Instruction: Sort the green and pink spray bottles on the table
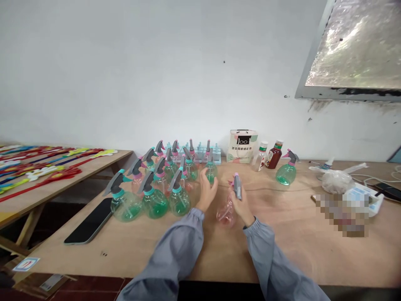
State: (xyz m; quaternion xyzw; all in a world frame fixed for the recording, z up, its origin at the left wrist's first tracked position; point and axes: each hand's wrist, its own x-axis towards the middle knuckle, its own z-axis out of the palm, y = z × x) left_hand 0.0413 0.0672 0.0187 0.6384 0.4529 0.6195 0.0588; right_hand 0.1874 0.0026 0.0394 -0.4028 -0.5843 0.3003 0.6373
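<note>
A clear pink spray bottle (226,213) with a grey and pink trigger head stands on the wooden table, tilted slightly. My right hand (240,205) is closed around its neck and trigger head. To the left, my left hand (208,193) is open, thumb and fingers apart. Just beyond it is a spray bottle with green liquid (211,170); whether the hand touches that bottle I cannot tell. More spray bottles, green and pink, stand in rows on the left, among them a front green one (179,203).
A black phone (89,221) lies at the table's left. Along the wall are a light blue rack (216,155), a paper bag (242,146) and two label-wrapped bottles (275,155). Rightward stand a lone green spray bottle (285,173) and a plastic bag (337,182). Colourful items cover another table (94,164).
</note>
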